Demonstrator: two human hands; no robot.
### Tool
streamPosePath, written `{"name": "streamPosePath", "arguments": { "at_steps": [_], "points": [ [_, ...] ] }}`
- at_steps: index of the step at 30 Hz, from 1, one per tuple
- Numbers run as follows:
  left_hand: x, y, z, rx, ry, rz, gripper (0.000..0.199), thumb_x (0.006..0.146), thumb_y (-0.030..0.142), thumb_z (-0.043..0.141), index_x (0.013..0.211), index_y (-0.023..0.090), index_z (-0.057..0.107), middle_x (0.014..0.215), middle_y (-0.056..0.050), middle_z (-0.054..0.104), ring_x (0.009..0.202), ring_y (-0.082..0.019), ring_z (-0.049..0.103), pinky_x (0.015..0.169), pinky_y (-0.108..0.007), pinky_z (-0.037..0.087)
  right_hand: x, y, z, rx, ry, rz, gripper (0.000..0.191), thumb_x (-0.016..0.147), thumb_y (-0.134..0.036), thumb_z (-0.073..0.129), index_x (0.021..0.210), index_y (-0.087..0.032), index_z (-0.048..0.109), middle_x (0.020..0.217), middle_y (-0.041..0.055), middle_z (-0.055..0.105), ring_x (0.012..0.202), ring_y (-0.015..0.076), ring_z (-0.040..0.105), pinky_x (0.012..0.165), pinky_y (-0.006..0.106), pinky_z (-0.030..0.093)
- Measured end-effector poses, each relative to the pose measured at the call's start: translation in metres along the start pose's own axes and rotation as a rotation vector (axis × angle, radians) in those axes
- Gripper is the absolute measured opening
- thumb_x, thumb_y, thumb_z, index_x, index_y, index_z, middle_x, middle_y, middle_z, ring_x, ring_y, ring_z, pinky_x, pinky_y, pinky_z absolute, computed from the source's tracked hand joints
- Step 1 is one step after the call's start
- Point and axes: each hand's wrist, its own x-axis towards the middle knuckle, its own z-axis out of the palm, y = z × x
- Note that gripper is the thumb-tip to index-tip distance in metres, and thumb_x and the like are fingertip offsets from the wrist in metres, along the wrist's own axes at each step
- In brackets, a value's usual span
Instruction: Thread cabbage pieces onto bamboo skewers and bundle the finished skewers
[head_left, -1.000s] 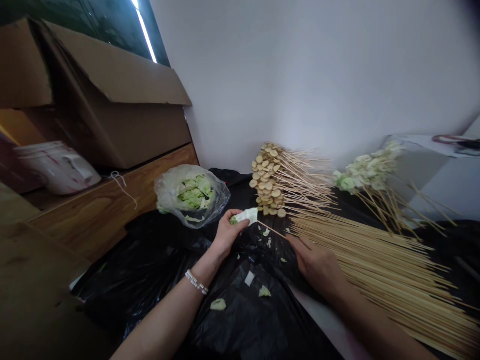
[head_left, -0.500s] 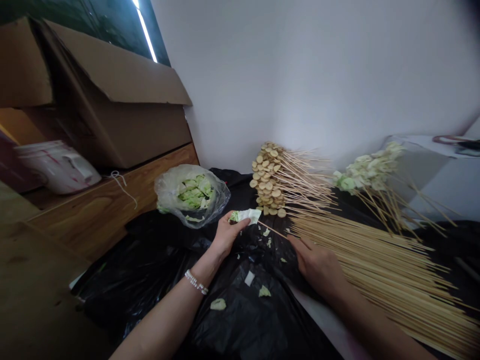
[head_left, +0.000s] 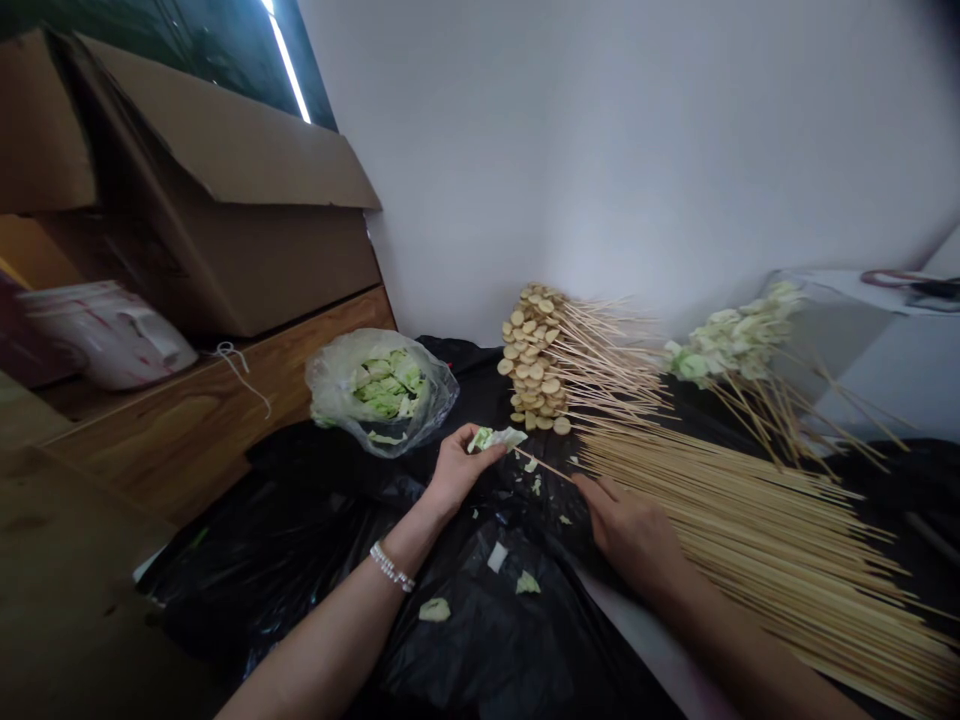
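In the head view, the left hand [head_left: 457, 470] is curled around a pale green piece of cabbage [head_left: 491, 438], pinching it between thumb and fingers above the black plastic sheeting [head_left: 480, 640]. The right hand [head_left: 634, 535] appears closed on the end of a thin bamboo skewer [head_left: 544, 465], whose tip points at the cabbage and lies just beside it. Cabbage scraps [head_left: 435, 610] are scattered on the sheeting between the arms. Toward its far edge sit a clear plastic bag of cabbage pieces [head_left: 382, 390] and a pile of skewered tan round slices [head_left: 534, 360]. Loose bamboo skewers [head_left: 750, 520] fan out beside the right hand, and skewered cabbage [head_left: 731, 345] lies at the far right. A beaded bracelet [head_left: 391, 567] circles the left wrist. Beyond the left edge, a cardboard box [head_left: 225, 200] rests on a wooden ledge [head_left: 225, 420] near a stained white bucket [head_left: 105, 335].
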Motion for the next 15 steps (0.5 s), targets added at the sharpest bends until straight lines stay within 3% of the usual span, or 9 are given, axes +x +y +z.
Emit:
{"name": "streamPosePath", "arguments": {
  "at_steps": [4, 8, 12, 15],
  "points": [
    [-0.0006, 0.0019, 0.0010, -0.008, -0.025, -0.001, 0.033, 0.057, 0.025, 0.084, 0.082, 0.016, 0.065, 0.071, 0.002, 0.064, 0.064, -0.010, 0.054, 0.062, -0.021, 0.041, 0.0003, 0.0004, 0.0004, 0.024, 0.037, -0.006, 0.036, 0.089, -0.013, 0.038, 0.115, -0.017, 0.063, 0.081, 0.0048, 0.067, 0.060, 0.0132, 0.059, 0.053, 0.026, 0.035],
    [-0.0018, 0.0028, 0.0025, -0.121, 0.006, -0.120, 0.045, 0.059, 0.022, 0.079, 0.102, 0.017, 0.067, 0.080, 0.000, 0.067, 0.065, -0.011, 0.057, 0.063, -0.022, 0.044, 0.0026, -0.0033, -0.0036, 0.019, 0.037, -0.009, 0.036, 0.090, -0.014, 0.037, 0.114, -0.018, 0.064, 0.081, 0.0047, 0.067, 0.061, 0.0129, 0.059, 0.053, 0.025, 0.036],
    [-0.0032, 0.0049, 0.0044, -0.198, 0.059, -0.200, 0.036, 0.055, 0.022, 0.080, 0.088, 0.015, 0.068, 0.076, -0.001, 0.067, 0.064, -0.012, 0.058, 0.062, -0.022, 0.044, 0.0038, -0.0069, -0.0068, 0.019, 0.030, -0.027, 0.034, 0.091, -0.016, 0.039, 0.113, -0.018, 0.064, 0.081, 0.0054, 0.067, 0.061, 0.0126, 0.059, 0.054, 0.025, 0.037],
    [-0.0026, 0.0054, 0.0030, -0.171, 0.070, -0.184, 0.035, 0.055, 0.021, 0.080, 0.087, 0.015, 0.069, 0.072, 0.000, 0.067, 0.060, -0.011, 0.056, 0.058, -0.021, 0.042, 0.0030, -0.0064, -0.0065, 0.020, 0.044, -0.026, 0.035, 0.091, -0.015, 0.038, 0.113, -0.018, 0.065, 0.080, 0.0052, 0.067, 0.060, 0.0129, 0.059, 0.054, 0.025, 0.037]
  ]
}}
